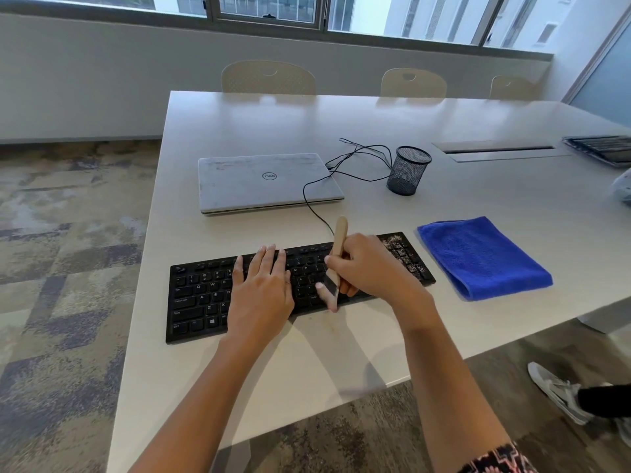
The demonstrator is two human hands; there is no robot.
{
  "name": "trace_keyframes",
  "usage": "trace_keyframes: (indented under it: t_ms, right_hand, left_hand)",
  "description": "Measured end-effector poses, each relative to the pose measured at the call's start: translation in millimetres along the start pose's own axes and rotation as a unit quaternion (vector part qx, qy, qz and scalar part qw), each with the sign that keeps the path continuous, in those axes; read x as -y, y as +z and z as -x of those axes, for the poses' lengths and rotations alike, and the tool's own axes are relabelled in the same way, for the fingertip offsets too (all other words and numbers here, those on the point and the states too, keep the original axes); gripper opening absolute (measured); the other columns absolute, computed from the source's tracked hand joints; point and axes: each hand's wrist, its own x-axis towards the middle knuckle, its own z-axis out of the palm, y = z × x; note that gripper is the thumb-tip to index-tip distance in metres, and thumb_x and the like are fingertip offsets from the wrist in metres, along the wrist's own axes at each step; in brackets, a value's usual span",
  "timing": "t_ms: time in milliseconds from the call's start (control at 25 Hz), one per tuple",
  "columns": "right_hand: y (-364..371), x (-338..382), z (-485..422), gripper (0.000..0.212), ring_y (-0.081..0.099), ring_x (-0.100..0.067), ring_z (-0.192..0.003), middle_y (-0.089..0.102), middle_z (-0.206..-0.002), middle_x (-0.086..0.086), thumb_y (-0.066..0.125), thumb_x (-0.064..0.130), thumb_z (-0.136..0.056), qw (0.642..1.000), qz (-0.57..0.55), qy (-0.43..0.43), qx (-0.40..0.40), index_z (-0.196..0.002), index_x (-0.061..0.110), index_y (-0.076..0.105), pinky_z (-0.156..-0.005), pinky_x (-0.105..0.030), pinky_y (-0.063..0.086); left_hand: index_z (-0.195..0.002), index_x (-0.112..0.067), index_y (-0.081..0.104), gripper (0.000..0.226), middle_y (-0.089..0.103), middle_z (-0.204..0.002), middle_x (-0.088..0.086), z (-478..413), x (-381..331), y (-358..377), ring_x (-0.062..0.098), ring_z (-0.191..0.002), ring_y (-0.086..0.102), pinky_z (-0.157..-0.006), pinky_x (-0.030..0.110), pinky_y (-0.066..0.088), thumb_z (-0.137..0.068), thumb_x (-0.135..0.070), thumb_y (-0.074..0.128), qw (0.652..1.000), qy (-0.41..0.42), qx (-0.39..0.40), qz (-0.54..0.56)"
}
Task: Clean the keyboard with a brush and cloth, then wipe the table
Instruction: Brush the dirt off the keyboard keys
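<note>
Head view: black keyboard (300,286) on white table (341,353). Left hand (263,288) rests flat on its keys, fingers together; right hand (368,268) grips a brush (336,264) mid-keyboard. Blue cloth (481,257) lies just right.

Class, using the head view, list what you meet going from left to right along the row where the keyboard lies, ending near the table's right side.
left hand → brush → right hand, which grips the brush → blue cloth. The keyboard runs under both hands, so it has no single place in the order.
</note>
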Motion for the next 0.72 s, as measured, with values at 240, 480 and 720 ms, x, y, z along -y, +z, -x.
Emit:
trace_keyframes:
  t_ms: [240, 480, 720]
  right_hand:
    - [-1, 3, -5, 0.024, 0.071, -0.024, -0.064, 0.073, -0.074, -0.009, 0.063, 0.025, -0.096, 0.996, -0.022, -0.032, -0.078, -0.09, 0.004, 0.072, -0.066, -0.045, 0.061]
    - [4, 2, -3, 0.023, 0.072, -0.026, -0.061, 0.071, -0.071, -0.012, 0.06, 0.019, -0.095, 1.0, -0.016, 0.005, -0.011, -0.085, 0.0, 0.068, -0.062, -0.041, 0.062]
    - [-4, 0, -6, 0.02, 0.073, -0.021, -0.064, 0.073, -0.077, -0.01, 0.062, 0.021, -0.096, 0.998, -0.038, -0.021, -0.048, -0.092, 0.004, 0.071, -0.065, -0.041, 0.063]
  left_hand:
    - [-0.148, -0.015, 0.038, 0.049, 0.036, -0.155, 0.005, 0, 0, -1, 0.019, -0.145, 0.027, -0.119, 0.049, 0.013, -0.102, -0.03, 0.029, 1.0, 0.0, 0.0, 0.005]
    - [-0.149, -0.016, 0.035, 0.05, 0.033, -0.156, 0.005, 0, 0, -1, 0.019, -0.146, 0.025, -0.119, 0.049, 0.012, -0.102, -0.032, 0.031, 1.0, 0.0, 0.002, 0.01]
    - [-0.15, -0.016, 0.034, 0.05, 0.033, -0.156, 0.005, 0, 0, -1, 0.019, -0.147, 0.024, -0.119, 0.049, 0.011, -0.103, -0.032, 0.029, 1.0, 0.0, 0.004, 0.004]
